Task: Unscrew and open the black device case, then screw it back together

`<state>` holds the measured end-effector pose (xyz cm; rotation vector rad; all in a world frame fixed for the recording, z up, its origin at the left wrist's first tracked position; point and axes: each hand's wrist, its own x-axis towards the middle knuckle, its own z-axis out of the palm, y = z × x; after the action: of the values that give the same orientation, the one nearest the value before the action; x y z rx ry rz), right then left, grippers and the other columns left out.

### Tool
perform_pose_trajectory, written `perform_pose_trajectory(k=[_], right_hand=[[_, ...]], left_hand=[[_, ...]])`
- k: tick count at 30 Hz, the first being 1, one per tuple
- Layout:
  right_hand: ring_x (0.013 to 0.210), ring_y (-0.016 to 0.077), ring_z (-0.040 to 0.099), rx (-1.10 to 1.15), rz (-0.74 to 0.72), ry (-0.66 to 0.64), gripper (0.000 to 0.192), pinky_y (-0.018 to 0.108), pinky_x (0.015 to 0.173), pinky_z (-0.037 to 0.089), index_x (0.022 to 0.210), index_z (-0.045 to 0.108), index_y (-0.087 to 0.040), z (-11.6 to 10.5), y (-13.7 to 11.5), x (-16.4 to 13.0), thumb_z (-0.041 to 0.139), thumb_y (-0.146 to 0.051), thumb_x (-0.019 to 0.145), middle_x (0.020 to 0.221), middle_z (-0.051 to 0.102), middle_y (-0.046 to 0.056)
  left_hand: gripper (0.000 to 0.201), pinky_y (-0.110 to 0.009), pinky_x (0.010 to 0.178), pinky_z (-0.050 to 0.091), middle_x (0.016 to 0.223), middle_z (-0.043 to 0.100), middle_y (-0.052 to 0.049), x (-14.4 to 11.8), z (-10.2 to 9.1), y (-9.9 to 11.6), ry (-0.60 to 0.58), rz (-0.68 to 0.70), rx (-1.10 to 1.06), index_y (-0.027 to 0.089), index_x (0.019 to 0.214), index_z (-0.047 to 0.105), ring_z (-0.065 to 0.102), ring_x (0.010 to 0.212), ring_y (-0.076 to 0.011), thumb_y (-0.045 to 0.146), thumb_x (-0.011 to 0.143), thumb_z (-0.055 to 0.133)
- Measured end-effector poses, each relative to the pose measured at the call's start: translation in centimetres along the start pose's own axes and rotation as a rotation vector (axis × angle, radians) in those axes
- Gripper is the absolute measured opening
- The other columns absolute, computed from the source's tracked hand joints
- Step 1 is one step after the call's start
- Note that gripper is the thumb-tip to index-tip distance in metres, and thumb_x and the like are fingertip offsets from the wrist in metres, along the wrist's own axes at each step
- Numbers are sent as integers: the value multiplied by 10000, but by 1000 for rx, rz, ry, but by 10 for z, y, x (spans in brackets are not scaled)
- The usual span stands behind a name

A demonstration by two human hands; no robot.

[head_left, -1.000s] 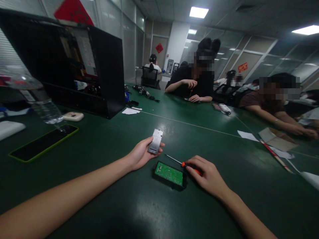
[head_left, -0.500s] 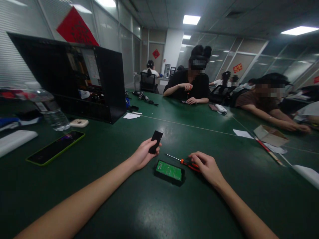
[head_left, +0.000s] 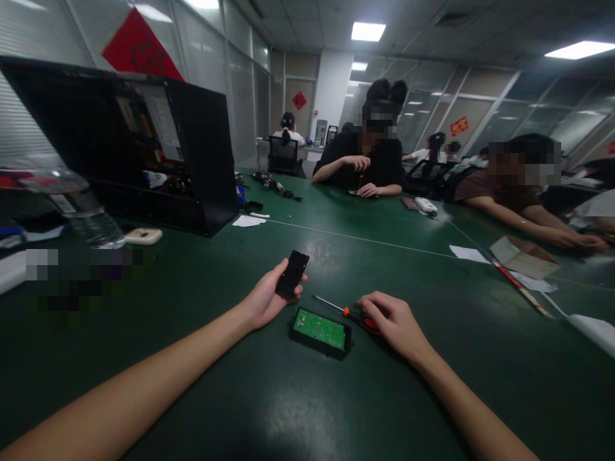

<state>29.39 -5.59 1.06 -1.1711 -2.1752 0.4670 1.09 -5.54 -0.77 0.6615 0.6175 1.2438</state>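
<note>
We saw a black open computer case (head_left: 144, 153) on the dark green worktop (head_left: 288, 397), a clear plastic water bottle (head_left: 86, 214) beside it, and co-workers seated opposite.

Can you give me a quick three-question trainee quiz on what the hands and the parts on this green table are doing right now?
1. True or false: the left hand holds a small black cover plate lifted off the table.
2. Which tool lies under the right hand? A) pliers B) orange-handled screwdriver C) tweezers
3. Fill in: the open black case with the green circuit board lies ____ the two hands.

Key:
1. True.
2. B; its metal shaft points left, toward the left hand.
3. Between; it rests flat on the table, board side up, with neither hand clearly touching it.
</note>
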Motion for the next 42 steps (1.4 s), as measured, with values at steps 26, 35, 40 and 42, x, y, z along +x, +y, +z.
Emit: perform_pose_trajectory(k=[26, 35, 40, 42], right_hand=[[954, 235, 663, -108, -312, 177, 208, 386, 814, 546, 1109, 654, -213, 3, 9, -11, 496, -312, 1016, 1019, 702, 93], [1062, 278, 635, 85, -250, 8, 693, 428, 896, 533, 1419, 426, -244, 29, -28, -31, 637, -628, 882, 1221, 634, 124], [1210, 281, 594, 213, -22, -136, 784, 464, 1032, 473, 1425, 393, -286, 42, -46, -32, 822, -398, 778, 1327, 603, 100], [1202, 274, 599, 251, 83, -179, 703, 467, 1047, 456, 1345, 456, -266, 42, -48, -29, 832, -305, 752, 1282, 624, 85]], left_hand=[[220, -352, 765, 644, 1201, 707, -138, 2, -1, 7, 55, -17, -53, 132, 1128, 679, 742, 933, -212, 245, 1026, 521], [248, -246, 551, 641, 1232, 696, -126, 0, 1, 10, 26, -28, -55, 156, 1199, 633, 766, 932, -234, 269, 1047, 474], [254, -225, 686, 654, 1051, 725, -119, -1, 4, 9, 10, -36, -110, 86, 1165, 655, 766, 905, -203, 201, 1047, 462], [265, -222, 712, 652, 976, 719, -109, -2, 5, 9, -7, -54, -119, 69, 1169, 656, 766, 908, -208, 205, 1046, 466]])
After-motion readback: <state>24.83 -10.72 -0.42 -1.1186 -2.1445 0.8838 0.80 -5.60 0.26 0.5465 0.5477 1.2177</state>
